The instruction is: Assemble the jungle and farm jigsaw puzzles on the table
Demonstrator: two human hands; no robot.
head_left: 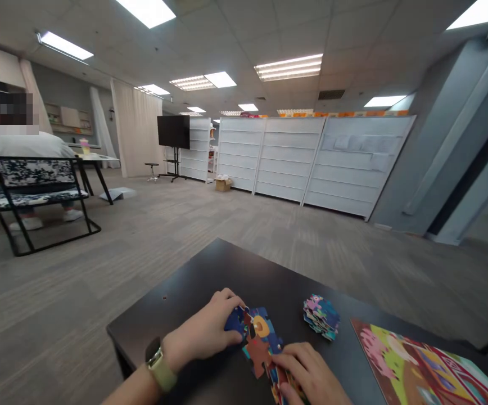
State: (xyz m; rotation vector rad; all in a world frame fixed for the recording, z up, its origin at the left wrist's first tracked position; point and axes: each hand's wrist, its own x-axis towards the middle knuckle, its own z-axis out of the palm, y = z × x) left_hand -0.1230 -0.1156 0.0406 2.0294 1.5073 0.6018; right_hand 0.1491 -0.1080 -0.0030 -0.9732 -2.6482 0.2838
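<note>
My left hand (210, 329), with a watch (155, 360) on its wrist, pinches a blue puzzle piece (234, 319) between thumb and fingers. That piece lies against the left edge of a patch of colourful jigsaw pieces (258, 350) in blue, brown and orange. At the patch's near right end, my right hand (311, 371) has its thumb and fingers closed on puzzle pieces, which the fingers partly cover. Beyond the right hand sits a loose stack of puzzle pieces (322, 316). Further right lies a flat, brightly printed picture sheet (412, 360), cut off by the frame.
All this rests on a dark table (227, 270) whose far corner points forward. White shelving panels (292, 160), a screen on a stand (174, 132) and a cardboard box (222, 184) stand across the carpet. At left, another person (28, 145) sits on a patterned chair (37, 174).
</note>
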